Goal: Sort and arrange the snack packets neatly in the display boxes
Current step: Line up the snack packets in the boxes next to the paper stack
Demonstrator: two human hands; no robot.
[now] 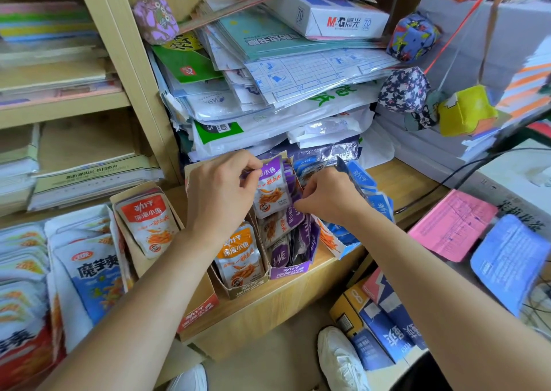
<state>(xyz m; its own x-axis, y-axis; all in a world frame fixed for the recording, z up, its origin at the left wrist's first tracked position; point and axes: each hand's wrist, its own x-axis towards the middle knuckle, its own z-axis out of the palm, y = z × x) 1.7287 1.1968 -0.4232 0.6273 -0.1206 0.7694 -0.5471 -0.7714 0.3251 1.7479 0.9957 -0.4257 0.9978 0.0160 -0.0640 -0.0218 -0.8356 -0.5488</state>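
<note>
Several cardboard display boxes stand side by side on a low wooden shelf [268, 304]. The purple box [287, 271] holds purple snack packets, some standing, some slumped. My left hand [220, 193] pinches the top edge of an upright purple packet [269, 190] at the back of that box. My right hand [329, 195] pinches the purple packets just right of it. An orange packet [240, 256] stands at the front of the orange box [241, 290]. A red-labelled packet [147, 220] leans in the red box [196, 313]. The blue box [343, 241] with blue packets [362, 179] sits to the right.
Stacked paper, plastic sleeves and a white M&G box [343, 17] rise right behind the boxes. White trays of blue and red packets [92, 274] fill the left. Pink [450, 223] and blue [512, 259] sheets lie right. Blue cartons [384, 325] and white shoes [340, 358] are on the floor.
</note>
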